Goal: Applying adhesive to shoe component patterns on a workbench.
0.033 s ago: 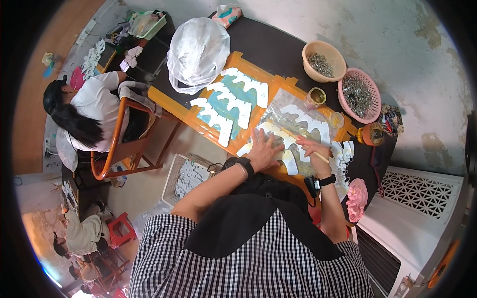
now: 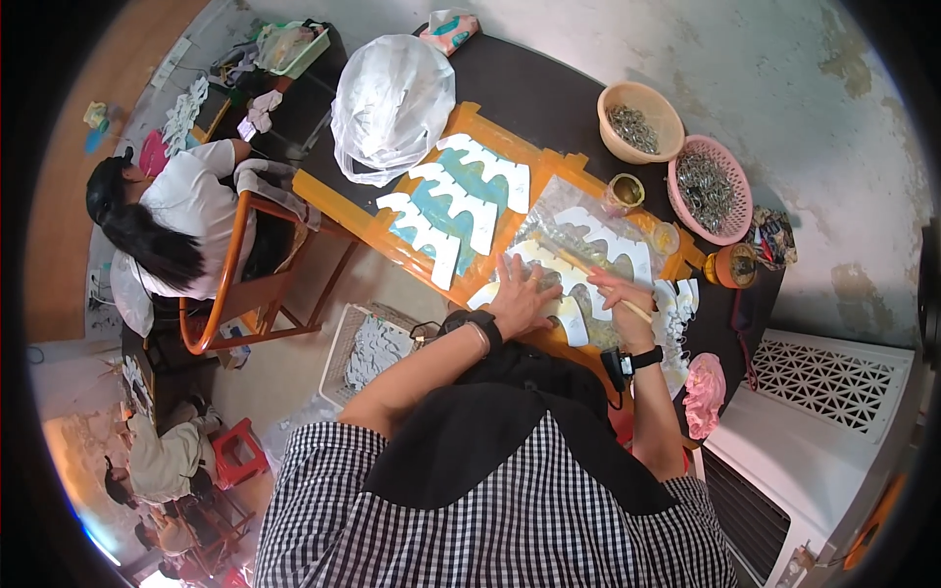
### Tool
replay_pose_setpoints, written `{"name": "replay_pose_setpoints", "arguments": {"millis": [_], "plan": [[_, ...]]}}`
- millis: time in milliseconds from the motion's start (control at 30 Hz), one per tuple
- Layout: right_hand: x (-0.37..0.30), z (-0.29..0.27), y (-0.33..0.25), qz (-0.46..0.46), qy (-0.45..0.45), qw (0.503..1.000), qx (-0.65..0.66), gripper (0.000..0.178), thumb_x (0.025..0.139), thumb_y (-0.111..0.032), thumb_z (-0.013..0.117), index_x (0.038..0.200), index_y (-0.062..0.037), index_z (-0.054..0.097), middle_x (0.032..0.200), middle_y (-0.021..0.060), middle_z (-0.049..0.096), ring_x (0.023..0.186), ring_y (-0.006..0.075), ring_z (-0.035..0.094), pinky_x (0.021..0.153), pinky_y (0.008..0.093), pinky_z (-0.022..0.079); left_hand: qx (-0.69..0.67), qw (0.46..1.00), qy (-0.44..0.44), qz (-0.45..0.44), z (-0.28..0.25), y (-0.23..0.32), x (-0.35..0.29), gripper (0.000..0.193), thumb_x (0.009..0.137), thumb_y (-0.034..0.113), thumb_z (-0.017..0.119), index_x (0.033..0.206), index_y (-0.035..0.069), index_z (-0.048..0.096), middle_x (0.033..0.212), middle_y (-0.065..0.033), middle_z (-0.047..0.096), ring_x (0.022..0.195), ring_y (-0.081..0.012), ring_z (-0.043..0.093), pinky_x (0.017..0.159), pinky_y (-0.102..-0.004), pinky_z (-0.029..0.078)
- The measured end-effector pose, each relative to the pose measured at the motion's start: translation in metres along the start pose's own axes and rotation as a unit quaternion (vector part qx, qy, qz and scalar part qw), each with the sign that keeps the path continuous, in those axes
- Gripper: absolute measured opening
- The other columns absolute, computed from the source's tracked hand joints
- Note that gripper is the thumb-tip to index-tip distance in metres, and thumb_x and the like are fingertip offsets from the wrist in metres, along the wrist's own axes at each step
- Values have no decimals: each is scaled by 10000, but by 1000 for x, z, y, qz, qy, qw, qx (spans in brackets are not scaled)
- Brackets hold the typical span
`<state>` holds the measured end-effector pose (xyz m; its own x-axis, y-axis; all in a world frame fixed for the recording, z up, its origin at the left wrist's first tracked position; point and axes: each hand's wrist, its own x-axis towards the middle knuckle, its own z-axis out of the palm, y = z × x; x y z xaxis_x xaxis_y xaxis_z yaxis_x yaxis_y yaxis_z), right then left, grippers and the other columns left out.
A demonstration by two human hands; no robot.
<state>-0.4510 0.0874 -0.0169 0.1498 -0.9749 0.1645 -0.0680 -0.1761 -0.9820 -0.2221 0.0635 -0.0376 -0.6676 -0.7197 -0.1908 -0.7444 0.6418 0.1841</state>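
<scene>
My left hand (image 2: 524, 294) lies flat with fingers spread, pressing on a white scalloped cut piece (image 2: 570, 321). In my right hand (image 2: 625, 296) is a slim wooden-handled brush (image 2: 585, 266), gripped between the fingers, its front end low over the same work area; its tip is too small to make out. Yellowish patches show on the piece beneath both hands. Just beyond it lies another white scalloped piece (image 2: 600, 231) on a clear plastic-covered sheet. Left of my hands, several more white pieces (image 2: 469, 208) are spread on a blue-green patch of the orange-taped surface (image 2: 353, 218).
An open tin (image 2: 623, 192), an orange pot (image 2: 733, 265) and two baskets of metal clips, peach (image 2: 647, 95) and pink (image 2: 737, 211), stand far right. A bulging plastic bag (image 2: 394, 103) sits far left. Nearer are a floor crate (image 2: 338, 370), pink cloth (image 2: 704, 394) and a seated person (image 2: 186, 211).
</scene>
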Motion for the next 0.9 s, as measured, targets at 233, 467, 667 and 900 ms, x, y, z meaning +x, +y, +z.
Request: {"name": "replay_pose_setpoints", "arguments": {"millis": [233,467,667,900], "plan": [[-3,4,-7,7,44,998,40,280,849,120,542,607,-19,524,1028,184,694,1159,342,593,968,386,491,-1,1000,-5,-1,-1,0,-1,722,743,611,662,1374,313,476,1377,-174,412,1283,-555,306,984,-776,186],[-8,8,2,25,87,995,44,264,832,127,558,613,-15,526,1029,192,693,1153,329,597,962,371,497,-20,1000,13,8,0,-2,2,718,727,606,678,1352,303,497,1347,-189,438,1267,-562,318,989,-779,162],[-20,13,-5,60,76,994,46,254,827,136,554,621,-11,527,1040,202,687,1120,324,617,970,362,493,-7,999,-31,25,-15,-3,6,729,723,620,674,1352,300,492,1326,-198,464,1227,-566,367,987,-766,182],[-24,15,-25,62,154,986,-21,228,834,102,600,649,-18,544,1033,176,694,1081,300,639,904,346,515,-66,993,25,98,-20,-30,1,867,741,622,662,1454,235,356,1251,-214,531,1180,-541,438,1007,-682,238]]}}
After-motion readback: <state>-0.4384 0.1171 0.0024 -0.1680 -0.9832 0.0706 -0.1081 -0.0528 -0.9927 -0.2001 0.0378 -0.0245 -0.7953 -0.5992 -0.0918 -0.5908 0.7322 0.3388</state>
